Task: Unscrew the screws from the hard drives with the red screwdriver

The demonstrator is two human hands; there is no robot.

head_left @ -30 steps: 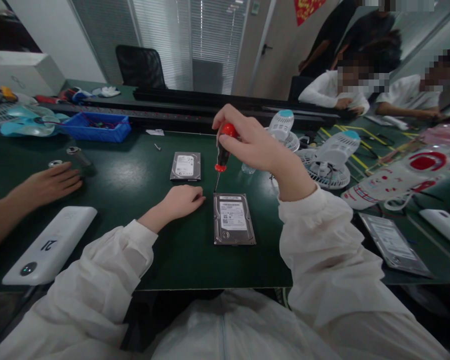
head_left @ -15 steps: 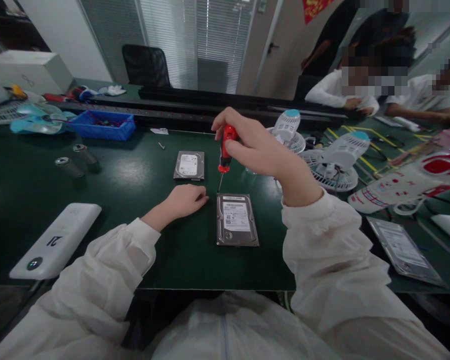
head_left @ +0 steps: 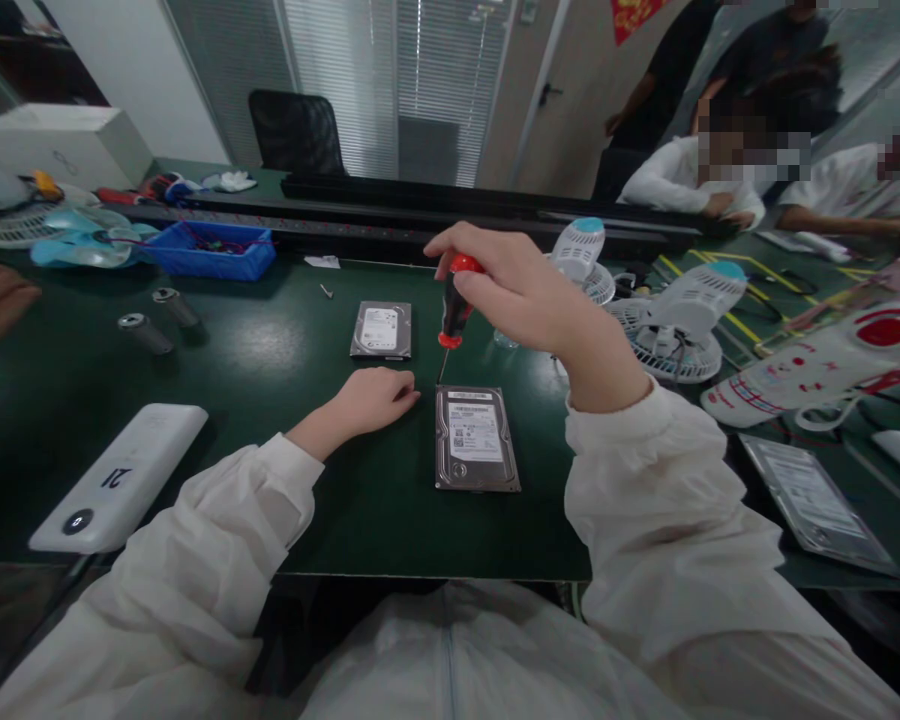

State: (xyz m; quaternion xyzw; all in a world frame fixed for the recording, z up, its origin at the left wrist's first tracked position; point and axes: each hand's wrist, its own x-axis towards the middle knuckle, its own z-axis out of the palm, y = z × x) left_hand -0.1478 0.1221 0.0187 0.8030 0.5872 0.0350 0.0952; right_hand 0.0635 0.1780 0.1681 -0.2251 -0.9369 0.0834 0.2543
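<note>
A screwdriver [head_left: 455, 305] with a red and black handle is gripped from above by my right hand [head_left: 506, 285]. Its shaft slants down to the far left corner of a hard drive [head_left: 476, 440] with a white label, which lies flat in front of me. My left hand [head_left: 375, 400] rests on the table just left of that corner, its fingers curled in; anything inside them is hidden. Beyond it lies a smaller-looking second hard drive [head_left: 381, 330], apart from both hands.
On the left are a white power bank [head_left: 120, 480], two metal cylinders [head_left: 146, 332] and a blue tray [head_left: 210, 250]. Small white fans [head_left: 675, 320], a patterned bottle [head_left: 810, 365] and another drive [head_left: 817, 500] stand right. Another person's hand [head_left: 0, 305] shows at the left edge.
The screwdriver's handle has turned in my right hand, showing more black now. My left hand and the drive stay put. Another person's hand has entered at the left edge.
</note>
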